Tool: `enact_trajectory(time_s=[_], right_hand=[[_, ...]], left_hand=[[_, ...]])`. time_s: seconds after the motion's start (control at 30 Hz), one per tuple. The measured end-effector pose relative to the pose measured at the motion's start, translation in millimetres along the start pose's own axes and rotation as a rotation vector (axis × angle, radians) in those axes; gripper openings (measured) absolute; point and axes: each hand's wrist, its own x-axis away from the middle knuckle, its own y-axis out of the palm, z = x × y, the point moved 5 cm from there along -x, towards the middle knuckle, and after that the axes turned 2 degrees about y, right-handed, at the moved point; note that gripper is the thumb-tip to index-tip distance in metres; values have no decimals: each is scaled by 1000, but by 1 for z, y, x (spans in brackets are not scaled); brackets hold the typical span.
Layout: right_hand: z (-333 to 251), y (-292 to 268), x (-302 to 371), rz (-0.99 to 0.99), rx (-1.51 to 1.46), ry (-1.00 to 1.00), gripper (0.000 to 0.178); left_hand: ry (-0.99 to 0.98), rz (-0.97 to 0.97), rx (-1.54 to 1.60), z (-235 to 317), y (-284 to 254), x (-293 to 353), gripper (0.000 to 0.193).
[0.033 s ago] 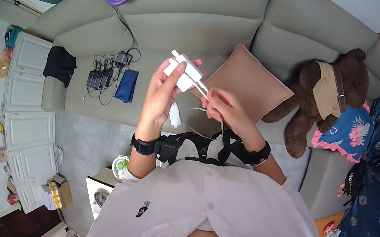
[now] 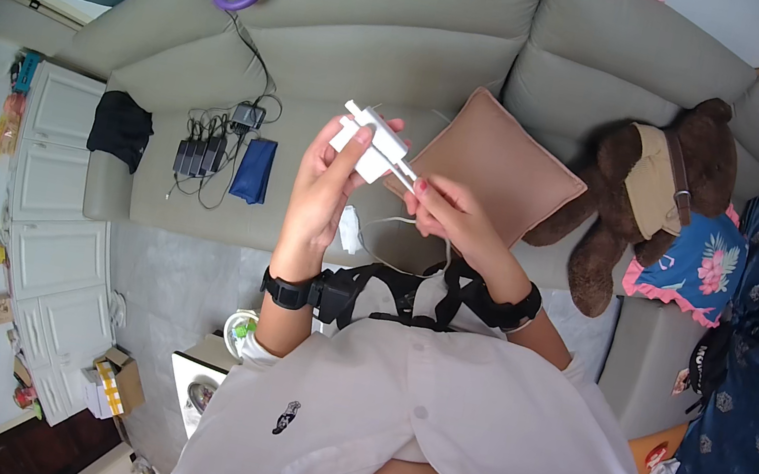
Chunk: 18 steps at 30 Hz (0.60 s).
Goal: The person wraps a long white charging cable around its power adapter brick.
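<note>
My left hand (image 2: 329,167) is closed around a white wall charger (image 2: 375,147), its plug end pointing up and to the left. At the charger's lower right edge, my right hand (image 2: 453,213) pinches the white plug of a charging cable (image 2: 393,218). Plug and charger meet or nearly meet; I cannot tell whether the plug sits inside. From the right fingers the thin cable loops down in front of my chest. Below my left hand lies a small white object (image 2: 350,230) near the sofa's front edge, its kind unclear.
The grey sofa (image 2: 412,50) spans the far side. Several black power adapters (image 2: 201,155) with tangled cords and a blue pouch (image 2: 253,170) lie at left. A pink cushion (image 2: 503,168) and a brown teddy bear (image 2: 599,261) rest at right. A white side table (image 2: 190,376) stands lower left.
Both hands have shifted very slightly, keeping their holds. The cable loop below my right hand hangs a little wider.
</note>
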Motion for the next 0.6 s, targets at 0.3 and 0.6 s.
enact_trajectory(time_s=[0.3,0.6], right_hand=[[14,-16,-3,171,502,-166,28],[59,-22,0,230,464,-53,32]], left_hand=[[134,136,-254,-13,-25,-2,21],[479,335,-494,0,-24,-1,23]])
